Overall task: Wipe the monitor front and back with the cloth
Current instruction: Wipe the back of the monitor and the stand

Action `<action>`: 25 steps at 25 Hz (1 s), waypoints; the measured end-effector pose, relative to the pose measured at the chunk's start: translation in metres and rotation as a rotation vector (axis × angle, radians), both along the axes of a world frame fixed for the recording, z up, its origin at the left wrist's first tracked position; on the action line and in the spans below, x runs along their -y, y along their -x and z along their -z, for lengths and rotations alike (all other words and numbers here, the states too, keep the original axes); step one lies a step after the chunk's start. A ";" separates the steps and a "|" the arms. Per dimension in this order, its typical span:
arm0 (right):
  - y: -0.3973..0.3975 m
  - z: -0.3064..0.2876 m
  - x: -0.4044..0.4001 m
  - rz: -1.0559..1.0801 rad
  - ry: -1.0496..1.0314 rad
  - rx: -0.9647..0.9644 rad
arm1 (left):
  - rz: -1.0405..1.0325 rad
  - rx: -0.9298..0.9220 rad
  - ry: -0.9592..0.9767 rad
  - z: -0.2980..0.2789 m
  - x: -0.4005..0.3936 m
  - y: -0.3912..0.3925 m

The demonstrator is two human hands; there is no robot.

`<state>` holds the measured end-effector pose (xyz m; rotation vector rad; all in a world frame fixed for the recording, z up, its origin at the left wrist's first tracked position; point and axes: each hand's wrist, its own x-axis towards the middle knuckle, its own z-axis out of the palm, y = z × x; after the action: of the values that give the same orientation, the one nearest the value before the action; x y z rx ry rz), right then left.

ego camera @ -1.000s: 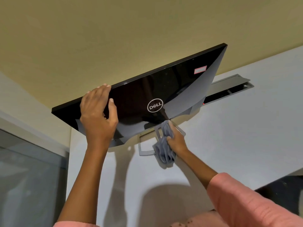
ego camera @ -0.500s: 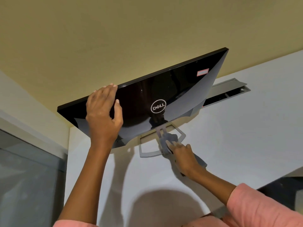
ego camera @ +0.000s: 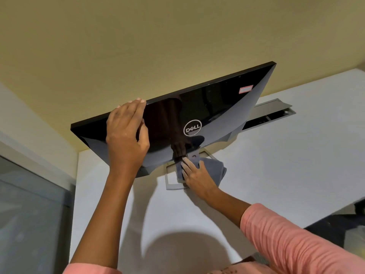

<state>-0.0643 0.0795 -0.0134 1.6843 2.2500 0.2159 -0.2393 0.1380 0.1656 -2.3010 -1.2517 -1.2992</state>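
— What has moved since half a second ago?

— Only small things: the right hand (ego camera: 197,176) has slid a little to the right along the stand, and the grey folded cloth (ego camera: 210,171) now bunches out to the right of its fingers. The left hand (ego camera: 126,133) has stayed on the screen's upper edge.

— Where is the monitor?

— The glossy black flat monitor with a silver round logo (ego camera: 207,107) stands tilted on the white desk (ego camera: 296,165), its back facing the camera, on a silver open-frame stand (ego camera: 170,181).

— And each grip?

— The left hand holds the monitor, fingers over the top edge and thumb curled against the back panel. The right hand presses the cloth with straight fingers onto the stand, just below the monitor's lower edge.

— Anything else?

— A small pink-bordered sticker (ego camera: 245,89) sits near the back's upper right corner, and a grey cable slot (ego camera: 276,111) lies open in the desk behind.
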 end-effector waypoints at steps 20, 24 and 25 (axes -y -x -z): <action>-0.144 0.054 0.028 0.220 0.147 -0.345 | -0.106 -0.048 0.043 -0.004 0.010 -0.011; -0.091 0.050 0.002 0.328 0.161 -0.488 | -0.152 0.116 0.116 -0.014 0.014 -0.029; -0.079 0.053 0.001 0.323 0.206 -0.440 | -0.154 0.138 0.150 -0.017 0.016 -0.034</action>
<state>0.0143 0.0782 -0.0663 2.0960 2.1352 -0.4894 -0.2055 0.1223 0.1828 -2.1909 -1.5875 -1.3728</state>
